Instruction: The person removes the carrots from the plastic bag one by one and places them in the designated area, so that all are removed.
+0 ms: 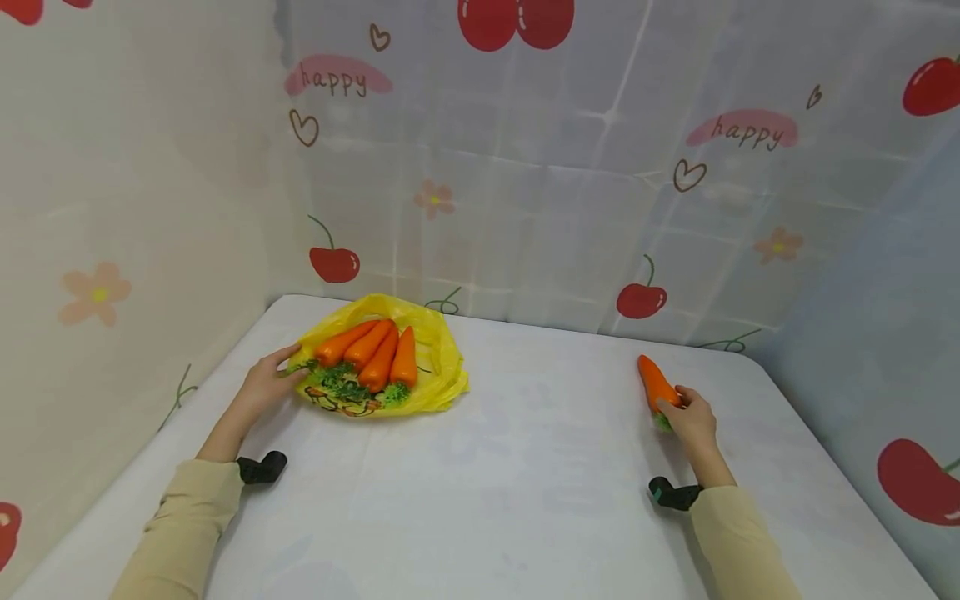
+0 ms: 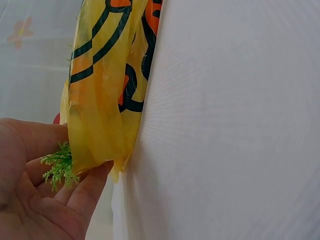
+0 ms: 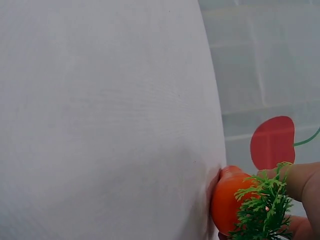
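A yellow plastic bag [image 1: 442, 367] lies at the left of the table with several orange carrots [image 1: 375, 358] on it, their green leafy tops toward the near side. My left hand [image 1: 268, 385] holds the bag's left edge. In the left wrist view, thumb and fingers [image 2: 92, 192] are around the bag's edge, and a green leafy top [image 2: 60, 167] pokes out between them. At the right of the table, my right hand [image 1: 693, 419] grips a single carrot [image 1: 655, 382] near its leafy end. The right wrist view shows that carrot [image 3: 227, 200] close against the white surface; some fingers are hidden.
A white-covered table [image 1: 525, 467] spreads between both hands. Behind it hangs a pale curtain [image 1: 525, 233] printed with cherries and hearts, with similar sheets at left and right. Black wrist devices [image 1: 262, 467] sit at both cuffs.
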`<state>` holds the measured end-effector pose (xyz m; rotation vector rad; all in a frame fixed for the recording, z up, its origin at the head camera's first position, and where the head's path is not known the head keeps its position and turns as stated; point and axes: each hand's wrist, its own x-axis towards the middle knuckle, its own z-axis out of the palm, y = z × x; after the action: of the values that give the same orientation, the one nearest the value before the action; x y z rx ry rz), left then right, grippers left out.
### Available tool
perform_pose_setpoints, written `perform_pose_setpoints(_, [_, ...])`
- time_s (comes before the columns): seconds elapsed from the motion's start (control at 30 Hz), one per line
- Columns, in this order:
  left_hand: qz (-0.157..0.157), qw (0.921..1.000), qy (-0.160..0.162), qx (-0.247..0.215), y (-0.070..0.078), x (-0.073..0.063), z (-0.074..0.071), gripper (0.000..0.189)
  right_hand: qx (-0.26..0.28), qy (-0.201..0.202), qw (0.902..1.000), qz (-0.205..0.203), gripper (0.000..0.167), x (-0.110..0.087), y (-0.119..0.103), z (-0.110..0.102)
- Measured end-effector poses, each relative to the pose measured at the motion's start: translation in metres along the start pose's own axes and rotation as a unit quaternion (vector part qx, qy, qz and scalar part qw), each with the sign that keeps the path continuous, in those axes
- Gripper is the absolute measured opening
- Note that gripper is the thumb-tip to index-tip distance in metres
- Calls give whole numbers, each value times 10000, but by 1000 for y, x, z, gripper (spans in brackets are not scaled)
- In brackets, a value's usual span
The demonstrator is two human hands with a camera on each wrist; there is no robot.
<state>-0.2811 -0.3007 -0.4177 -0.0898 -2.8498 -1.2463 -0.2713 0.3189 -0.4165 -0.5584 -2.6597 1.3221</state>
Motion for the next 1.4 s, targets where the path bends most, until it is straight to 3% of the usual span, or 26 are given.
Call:
perform_pose_setpoints(0.77, [-38,10000,57,11,-3,0,1,61,-237,350,9990,-175,56,3,-18,-7])
perform_pose_setpoints(0.87, [-43,10000,59,4,-3,0,1,61,-268,504,9982,-201,56,15,-12,-6])
perform_pose_setpoints(0.97, [-49,10000,41,-11,-3,1,0,62,-625,783,9944,-332,55,40,8,0])
perform_pose_setpoints(1.1, [-72,10000,19,-32,-3,1,-1,62,-618,921,9924,-534,58,68,28,7])
perform_pose_setpoints(1.17, [-107,9999,8,-49,-3,1,-1,62,-493,897,9925,-665,60,73,28,10])
perform_pose_setpoints(1.27, [-141,9999,17,-61,-3,2,-1,62,-335,932,9922,-760,57,57,4,15])
perform_pose_setpoints(1.4, [-155,9999,18,-70,-3,1,0,62,375,828,9925,-822,51,12,-50,20])
